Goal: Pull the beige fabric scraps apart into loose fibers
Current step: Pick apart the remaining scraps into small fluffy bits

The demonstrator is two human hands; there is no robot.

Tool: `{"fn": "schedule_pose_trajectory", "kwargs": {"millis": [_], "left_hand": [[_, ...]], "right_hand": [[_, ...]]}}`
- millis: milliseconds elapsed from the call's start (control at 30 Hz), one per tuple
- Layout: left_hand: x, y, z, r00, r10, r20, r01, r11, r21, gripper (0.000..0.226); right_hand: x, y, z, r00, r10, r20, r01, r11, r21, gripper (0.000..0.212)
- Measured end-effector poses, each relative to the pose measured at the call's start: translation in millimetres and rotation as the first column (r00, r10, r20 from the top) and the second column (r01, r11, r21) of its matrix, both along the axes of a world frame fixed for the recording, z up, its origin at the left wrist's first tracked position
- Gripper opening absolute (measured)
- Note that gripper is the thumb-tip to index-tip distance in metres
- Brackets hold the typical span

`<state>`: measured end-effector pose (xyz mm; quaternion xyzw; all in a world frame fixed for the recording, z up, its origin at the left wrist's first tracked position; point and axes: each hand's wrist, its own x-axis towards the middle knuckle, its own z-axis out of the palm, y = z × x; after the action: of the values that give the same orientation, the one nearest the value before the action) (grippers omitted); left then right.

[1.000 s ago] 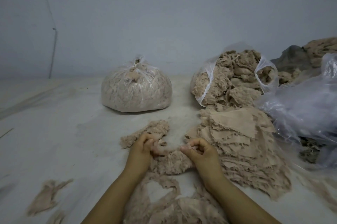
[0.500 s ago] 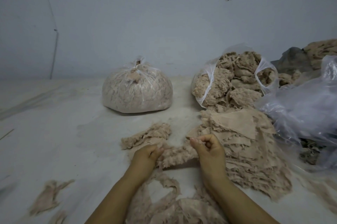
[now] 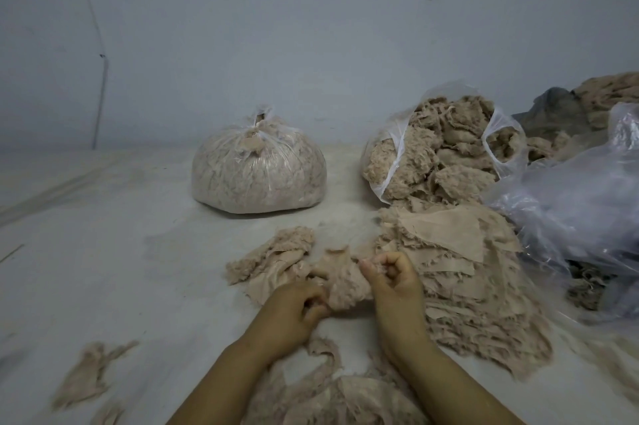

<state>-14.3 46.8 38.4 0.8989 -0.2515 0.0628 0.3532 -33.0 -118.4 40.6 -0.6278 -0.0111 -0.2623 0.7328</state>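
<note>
Between your two hands, low in the middle of the view, sits a beige fabric scrap [image 3: 340, 281], a soft frayed wad resting on the pale floor [image 3: 103, 251]. Your left hand [image 3: 294, 310] is curled into a loose fist and pinches the scrap's lower left edge; your right hand [image 3: 394, 281] is also closed, thumb and fingers gripping the scrap's upper right edge. The scrap is stretched between the two grips, so its long axis runs on a slant from lower left, near you, to upper right, away from you. Just left of it lies a small heap of loosened fibres and cloth [image 3: 273, 258], touching the scrap. Directly right of your right hand, a large pile of flat scraps [image 3: 460, 269] spreads across the floor, layered like sheets. Behind that pile an open plastic bag [image 3: 439, 154] is packed with fluffy fibre, its mouth facing you. Left of it stands a tied plastic bag [image 3: 259, 172], full and round, upright with the knot on top. Crumpled clear plastic [image 3: 570, 206] lies at the far right. More frayed cloth [image 3: 332, 397] lies between your forearms, and a lone shred [image 3: 90, 372] rests well apart at lower left.
</note>
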Motion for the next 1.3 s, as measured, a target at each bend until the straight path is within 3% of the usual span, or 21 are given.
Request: {"fn": "schedule_pose_trajectory", "kwargs": {"millis": [200, 300, 400, 533, 633, 700, 767, 933, 967, 1067, 1167, 1300], "left_hand": [[4, 9, -8, 0.987, 0.101, 0.122, -0.103, 0.994, 0.017, 0.009], [3, 2, -6, 0.983, 0.164, 0.081, -0.150, 0.976, -0.158, 0.021], [3, 0, 3, 0.975, 0.195, -0.109, -0.223, 0.893, -0.391, 0.028], [1, -4, 10, 0.954, 0.097, -0.285, -0.260, 0.744, -0.616, 0.034], [-1, -5, 12, 0.910, -0.076, -0.407, -0.276, 0.620, -0.735, 0.037], [-2, -6, 14, 0.864, -0.236, -0.445, -0.274, 0.521, -0.808, 0.037], [-3, -6, 16, 0.853, -0.290, -0.435, -0.267, 0.474, -0.839, 0.039], [-3, -3, 10, 0.931, 0.042, -0.363, -0.269, 0.751, -0.603, 0.024], [-3, -3, 9, 0.924, 0.030, -0.381, -0.265, 0.767, -0.584, 0.017], [-3, -4, 8, 0.883, -0.066, -0.464, -0.222, 0.813, -0.538, 0.026], [-3, -4, 8, 0.870, -0.062, -0.488, -0.259, 0.787, -0.561, 0.026], [2, -2, 7, 0.848, -0.044, -0.529, -0.397, 0.609, -0.687, 0.019]], "right_hand": [[3, -11, 0, 0.999, 0.007, -0.048, -0.005, 0.999, 0.043, 0.014], [-1, -9, -2, 0.981, 0.148, -0.125, -0.146, 0.989, 0.021, 0.014], [-6, -6, -1, 0.927, 0.307, -0.218, -0.312, 0.950, 0.011, 0.040], [-11, -1, 1, 0.867, 0.395, -0.305, -0.421, 0.907, -0.021, 0.024], [-12, 5, -2, 0.845, 0.420, -0.331, -0.459, 0.887, -0.044, 0.017], [-12, 6, -2, 0.843, 0.392, -0.368, -0.441, 0.896, -0.055, 0.020], [-11, 7, -3, 0.863, 0.339, -0.375, -0.399, 0.912, -0.094, 0.017], [-9, 4, -1, 0.963, 0.194, -0.187, -0.225, 0.961, -0.159, 0.021], [-9, 3, 0, 0.970, 0.185, -0.159, -0.213, 0.960, -0.183, 0.024], [-9, 0, 1, 0.980, 0.164, -0.116, -0.190, 0.943, -0.275, 0.028], [-10, 0, 1, 0.988, 0.118, -0.101, -0.153, 0.831, -0.534, 0.023], [-11, 0, -3, 0.994, 0.081, -0.071, -0.107, 0.665, -0.739, 0.002]]}}
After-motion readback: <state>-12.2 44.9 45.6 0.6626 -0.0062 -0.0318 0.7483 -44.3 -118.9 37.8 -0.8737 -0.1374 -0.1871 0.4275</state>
